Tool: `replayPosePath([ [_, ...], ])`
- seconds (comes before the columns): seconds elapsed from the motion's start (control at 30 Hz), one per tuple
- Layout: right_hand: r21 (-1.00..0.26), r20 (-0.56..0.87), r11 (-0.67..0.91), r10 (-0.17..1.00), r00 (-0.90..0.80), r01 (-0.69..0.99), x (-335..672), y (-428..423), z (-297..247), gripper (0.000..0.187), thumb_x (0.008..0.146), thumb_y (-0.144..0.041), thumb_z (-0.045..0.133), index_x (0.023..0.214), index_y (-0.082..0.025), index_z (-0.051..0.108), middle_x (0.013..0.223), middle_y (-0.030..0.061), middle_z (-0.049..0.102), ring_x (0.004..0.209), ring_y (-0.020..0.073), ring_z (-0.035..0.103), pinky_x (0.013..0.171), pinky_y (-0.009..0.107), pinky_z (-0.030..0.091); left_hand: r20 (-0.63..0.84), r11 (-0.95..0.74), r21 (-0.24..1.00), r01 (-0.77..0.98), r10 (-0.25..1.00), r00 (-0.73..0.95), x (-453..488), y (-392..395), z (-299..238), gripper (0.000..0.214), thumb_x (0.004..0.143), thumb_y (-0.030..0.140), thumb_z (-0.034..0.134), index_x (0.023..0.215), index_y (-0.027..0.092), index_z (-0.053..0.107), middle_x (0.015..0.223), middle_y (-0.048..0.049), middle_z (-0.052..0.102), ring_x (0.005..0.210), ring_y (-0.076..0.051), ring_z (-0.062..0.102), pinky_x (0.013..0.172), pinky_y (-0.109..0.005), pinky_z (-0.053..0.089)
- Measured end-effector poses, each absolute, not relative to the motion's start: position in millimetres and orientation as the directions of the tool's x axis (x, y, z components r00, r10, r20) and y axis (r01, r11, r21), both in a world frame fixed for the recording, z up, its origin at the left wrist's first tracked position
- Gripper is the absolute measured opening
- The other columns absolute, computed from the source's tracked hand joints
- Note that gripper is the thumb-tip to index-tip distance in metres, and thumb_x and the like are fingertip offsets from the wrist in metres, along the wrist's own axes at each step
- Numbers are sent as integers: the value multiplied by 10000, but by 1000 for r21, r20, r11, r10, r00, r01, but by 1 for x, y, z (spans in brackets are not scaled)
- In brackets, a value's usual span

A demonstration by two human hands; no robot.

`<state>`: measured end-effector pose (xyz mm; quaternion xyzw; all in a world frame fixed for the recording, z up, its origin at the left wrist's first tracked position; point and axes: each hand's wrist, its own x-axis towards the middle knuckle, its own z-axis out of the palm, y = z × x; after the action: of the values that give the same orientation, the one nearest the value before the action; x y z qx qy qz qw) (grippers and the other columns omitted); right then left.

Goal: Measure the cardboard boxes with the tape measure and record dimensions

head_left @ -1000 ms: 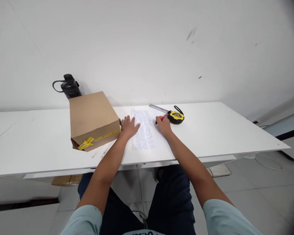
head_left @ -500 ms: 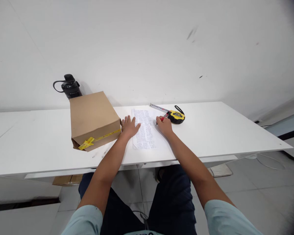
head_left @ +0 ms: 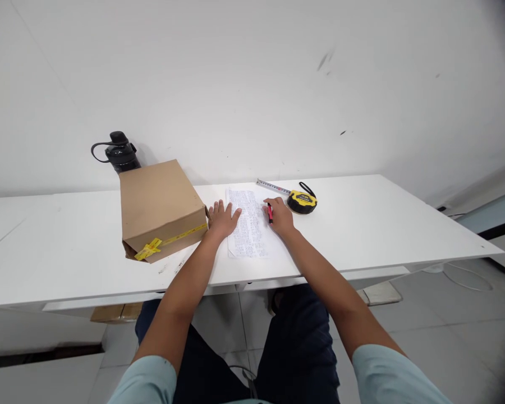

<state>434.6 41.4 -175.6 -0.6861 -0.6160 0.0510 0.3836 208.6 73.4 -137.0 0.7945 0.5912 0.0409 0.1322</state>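
A sheet of paper [head_left: 248,230] covered in handwriting lies on the white table. My left hand [head_left: 222,220] rests flat with fingers spread at the sheet's left edge, close to the corner of a cardboard box [head_left: 160,196]. At the sheet's right side, my right hand [head_left: 281,216] is closed round a red and black pen [head_left: 270,213], which points down past the fingers. Just beyond that hand sits a yellow and black tape measure [head_left: 302,201]. Its metal blade [head_left: 273,187] is partly pulled out, towards the left.
Yellow tape [head_left: 149,248] crosses the near side of the box. Behind the box a black bottle [head_left: 121,154] with a loop handle stands against the wall. The table's front edge [head_left: 278,280] runs above my legs.
The pen has turned in my right hand, from slanting up to the right to pointing down along the fingers. My left hand and the sheet have stayed put.
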Motion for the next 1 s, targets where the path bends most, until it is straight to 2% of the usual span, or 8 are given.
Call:
replayPosePath([
  [0.13,-501,410,29,888,207,865,434,46,-178,548,917,-184,452,1432,-177,639,1274,178,667,975,296,643,840,410,510,-95,-261,289,921,949,299,209,73,-137,858,1046,686,55,1708,212,326,1827,-94,131,1697,-313,54,1374,-504,60],
  [0.27,-436,443,3,871,212,900,448,46,-170,584,894,-129,447,1450,-167,619,1452,208,598,1312,349,566,1184,572,380,-101,-266,284,921,947,305,208,72,-136,865,1046,690,64,1709,199,323,1827,-107,121,1696,-325,55,1373,-511,59],
  [0.37,-446,403,-252,800,445,859,467,38,-161,542,932,-261,489,1463,-192,577,1665,202,394,1579,391,286,1272,718,134,-102,-274,276,921,945,311,208,71,-135,881,1037,712,68,1713,201,309,1828,-99,106,1697,-323,44,1373,-507,55],
  [0.47,-517,196,-532,690,697,671,481,29,-154,734,893,-470,612,1552,-187,452,1735,236,226,1627,472,113,1246,767,136,-97,-283,264,922,943,317,207,72,-136,910,1025,742,87,1718,190,295,1826,-110,97,1696,-335,36,1371,-515,54],
  [0.57,-562,69,-564,697,714,605,484,25,-152,881,844,-526,676,1596,-196,358,1713,259,246,1540,467,367,1252,684,267,-95,-278,260,925,946,311,206,71,-139,913,1027,740,110,1715,172,305,1822,-138,106,1693,-353,53,1368,-526,55],
  [0.67,-614,76,-519,711,699,594,483,22,-155,869,799,-505,703,1554,-190,409,1662,257,326,1319,414,624,1163,561,462,-96,-275,282,919,945,312,206,67,-144,930,1020,756,127,1710,162,319,1819,-152,111,1693,-356,50,1367,-532,55],
  [0.87,-730,175,-389,688,705,562,493,15,-159,756,637,-603,832,1277,-241,657,1417,207,630,1314,460,634,1167,581,481,-105,-266,410,872,936,335,208,57,-150,971,994,801,167,1715,164,290,1824,-161,64,1694,-359,3,1357,-569,96],
  [1.0,-848,320,-142,631,707,511,487,11,-149,777,590,-630,820,1238,-247,628,1426,202,647,1320,462,638,1168,590,500,-103,-247,523,816,932,348,210,48,-150,945,1002,757,323,1698,118,307,1817,-211,38,1694,-358,-39,1352,-581,110],
])
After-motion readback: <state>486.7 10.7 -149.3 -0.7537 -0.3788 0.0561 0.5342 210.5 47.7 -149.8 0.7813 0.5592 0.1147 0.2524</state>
